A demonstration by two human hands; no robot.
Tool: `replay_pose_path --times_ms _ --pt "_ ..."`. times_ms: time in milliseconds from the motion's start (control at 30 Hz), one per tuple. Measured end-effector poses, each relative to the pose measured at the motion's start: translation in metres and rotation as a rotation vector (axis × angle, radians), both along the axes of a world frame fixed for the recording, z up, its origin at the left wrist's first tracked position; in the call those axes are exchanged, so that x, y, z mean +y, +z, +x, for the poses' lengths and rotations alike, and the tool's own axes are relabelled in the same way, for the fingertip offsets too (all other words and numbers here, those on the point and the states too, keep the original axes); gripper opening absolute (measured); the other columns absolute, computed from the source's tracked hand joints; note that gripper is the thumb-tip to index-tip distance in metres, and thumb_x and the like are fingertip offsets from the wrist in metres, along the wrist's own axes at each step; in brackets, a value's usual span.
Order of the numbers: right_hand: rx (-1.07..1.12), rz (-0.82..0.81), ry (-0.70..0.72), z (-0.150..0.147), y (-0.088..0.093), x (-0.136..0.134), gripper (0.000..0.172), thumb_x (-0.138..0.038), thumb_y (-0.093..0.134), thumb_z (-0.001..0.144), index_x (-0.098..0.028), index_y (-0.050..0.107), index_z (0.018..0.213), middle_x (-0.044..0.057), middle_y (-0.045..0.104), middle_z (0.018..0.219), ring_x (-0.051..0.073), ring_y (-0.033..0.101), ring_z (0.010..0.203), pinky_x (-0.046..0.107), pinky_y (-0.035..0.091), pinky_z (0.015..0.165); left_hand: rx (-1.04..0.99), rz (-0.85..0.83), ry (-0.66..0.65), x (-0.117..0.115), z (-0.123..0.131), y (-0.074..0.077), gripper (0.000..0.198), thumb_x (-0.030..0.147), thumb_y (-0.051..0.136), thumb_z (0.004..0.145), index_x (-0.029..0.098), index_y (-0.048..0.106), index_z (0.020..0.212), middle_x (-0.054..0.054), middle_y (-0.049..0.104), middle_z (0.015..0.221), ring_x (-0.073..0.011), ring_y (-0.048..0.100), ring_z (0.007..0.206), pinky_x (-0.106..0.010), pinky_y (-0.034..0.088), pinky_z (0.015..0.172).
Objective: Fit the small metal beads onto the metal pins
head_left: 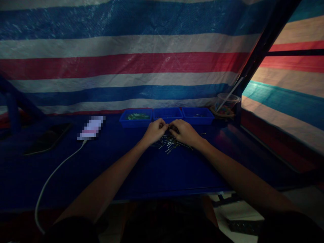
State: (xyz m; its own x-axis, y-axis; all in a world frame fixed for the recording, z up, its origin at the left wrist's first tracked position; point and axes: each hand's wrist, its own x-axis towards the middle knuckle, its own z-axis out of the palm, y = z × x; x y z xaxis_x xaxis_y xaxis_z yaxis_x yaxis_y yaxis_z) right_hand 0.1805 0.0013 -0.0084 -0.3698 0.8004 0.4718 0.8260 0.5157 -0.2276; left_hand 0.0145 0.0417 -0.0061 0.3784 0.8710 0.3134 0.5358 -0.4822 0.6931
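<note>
My left hand (156,130) and my right hand (184,131) meet fingertip to fingertip over the blue table. Both have their fingers pinched together, and whatever small piece lies between them is too dark to make out. Under and just in front of the hands spreads a loose pile of thin metal pins (170,144), some with brassy ends. Beyond the hands stand a left blue tray (123,118) with pale greenish pieces in it, a middle blue tray (165,110) partly hidden by my fingers, and a right blue tray (202,120) holding a few thin pieces.
A phone with a lit, blurred screen (91,128) lies at the left, its white cable (52,175) running off the front edge. Farther left is a dark phone-like slab (49,139). A clear plastic tub (229,98) stands at the back right by a dark post. Striped sheeting (126,64) hangs behind.
</note>
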Motion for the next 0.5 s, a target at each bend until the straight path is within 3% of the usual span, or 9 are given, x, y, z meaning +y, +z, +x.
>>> replay_pose_path --times_ms 267,400,500 --pt "-0.074 0.086 -0.087 -0.003 0.012 -0.008 0.026 -0.028 0.041 0.091 -0.017 0.058 0.075 0.005 0.059 0.074 0.016 0.050 0.073 0.030 0.035 0.069 -0.057 0.020 -0.168 0.000 -0.001 0.001 0.034 0.040 0.041 0.091 0.018 0.056 0.070 -0.001 0.063 0.069 -0.0142 0.057 0.066 -0.026 0.043 0.065" --pt "0.103 0.077 -0.126 -0.003 0.016 -0.009 0.032 -0.028 0.041 0.090 -0.019 0.050 0.061 0.001 0.053 0.062 0.013 0.048 0.062 0.029 0.033 0.062 0.016 0.044 -0.176 -0.003 -0.002 0.004 0.035 0.038 0.037 0.093 0.017 0.058 0.073 -0.001 0.064 0.069 -0.0134 0.057 0.063 -0.025 0.042 0.061" --pt "0.374 0.204 -0.154 0.000 0.026 -0.016 0.027 -0.028 0.042 0.089 -0.020 0.049 0.065 0.000 0.053 0.062 0.013 0.049 0.059 0.028 0.035 0.059 0.225 0.089 -0.114 -0.010 -0.005 0.010 0.028 0.036 0.043 0.090 0.018 0.062 0.079 -0.002 0.065 0.067 -0.0143 0.058 0.060 -0.025 0.040 0.057"
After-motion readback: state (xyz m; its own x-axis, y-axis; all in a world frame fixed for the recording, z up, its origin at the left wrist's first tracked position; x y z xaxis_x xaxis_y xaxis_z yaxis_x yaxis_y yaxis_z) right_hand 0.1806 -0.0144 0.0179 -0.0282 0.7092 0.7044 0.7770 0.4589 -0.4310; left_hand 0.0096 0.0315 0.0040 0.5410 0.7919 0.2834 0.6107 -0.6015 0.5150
